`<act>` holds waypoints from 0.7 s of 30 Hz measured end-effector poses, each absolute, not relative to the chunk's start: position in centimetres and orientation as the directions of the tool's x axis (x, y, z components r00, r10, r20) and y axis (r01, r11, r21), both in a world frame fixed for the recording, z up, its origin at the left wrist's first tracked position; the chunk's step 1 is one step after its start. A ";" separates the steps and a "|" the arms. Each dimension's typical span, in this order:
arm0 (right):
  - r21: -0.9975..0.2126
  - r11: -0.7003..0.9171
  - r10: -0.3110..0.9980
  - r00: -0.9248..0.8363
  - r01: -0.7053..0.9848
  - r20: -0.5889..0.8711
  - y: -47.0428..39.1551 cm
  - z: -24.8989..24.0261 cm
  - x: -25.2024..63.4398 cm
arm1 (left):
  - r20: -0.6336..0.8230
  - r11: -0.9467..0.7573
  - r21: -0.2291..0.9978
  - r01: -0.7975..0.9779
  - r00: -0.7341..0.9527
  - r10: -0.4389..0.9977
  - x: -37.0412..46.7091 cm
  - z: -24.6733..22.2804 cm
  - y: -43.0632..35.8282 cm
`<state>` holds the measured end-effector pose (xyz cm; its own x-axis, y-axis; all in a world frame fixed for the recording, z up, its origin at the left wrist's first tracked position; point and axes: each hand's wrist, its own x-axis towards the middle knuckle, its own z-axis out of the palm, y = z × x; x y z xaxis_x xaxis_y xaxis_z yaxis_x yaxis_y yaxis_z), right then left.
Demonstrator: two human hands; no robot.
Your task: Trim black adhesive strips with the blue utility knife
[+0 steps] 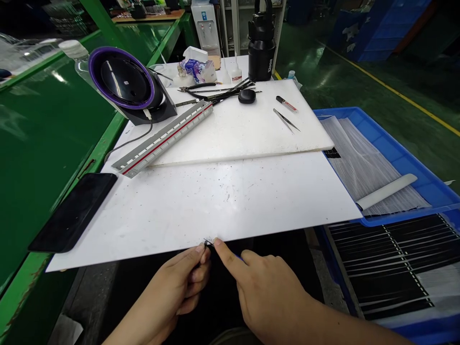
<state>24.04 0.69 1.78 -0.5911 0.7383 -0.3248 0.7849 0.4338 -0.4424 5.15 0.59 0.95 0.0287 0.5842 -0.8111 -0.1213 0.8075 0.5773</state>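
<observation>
Both my hands meet just below the near edge of the white board [201, 206]. My left hand [179, 282] pinches a tiny thin dark piece [208, 243] between thumb and forefinger. My right hand [266, 287] points its forefinger at the same piece, its tip touching it. Whether the right hand also grips something thin and blue under its fingers I cannot tell.
A black phone [74, 213] lies at the left. On the raised white slab [247, 129] lie a long ruler [163, 139], tweezers [285, 120], a small cutter [286, 103] and black tools [223, 91]. A purple-rimmed fan [124, 84] and black bottle [261, 43] stand behind. Blue trays [395, 153] of strips sit right.
</observation>
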 end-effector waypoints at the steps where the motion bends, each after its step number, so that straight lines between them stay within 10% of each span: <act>1: -0.444 0.432 0.735 -0.592 0.785 -0.331 0.7 1.9 24.1 | -0.812 0.808 0.576 -0.123 0.027 0.583 5.2 1.0 0.6; 15: -0.295 0.530 0.737 -0.604 0.795 -0.302 0.4 1.7 23.6 | -0.817 0.812 0.565 -0.147 0.042 0.576 5.1 1.0 0.8; 21: -0.428 0.484 0.742 -0.617 0.763 -0.261 0.7 1.0 24.5 | -0.822 0.827 0.549 -0.125 0.099 0.560 4.4 0.8 1.0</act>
<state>24.49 0.73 0.97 -0.6174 0.7422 -0.2607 0.7629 0.4842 -0.4284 4.38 0.96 0.80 0.0986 0.5605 -0.8223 -0.1251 0.8267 0.5485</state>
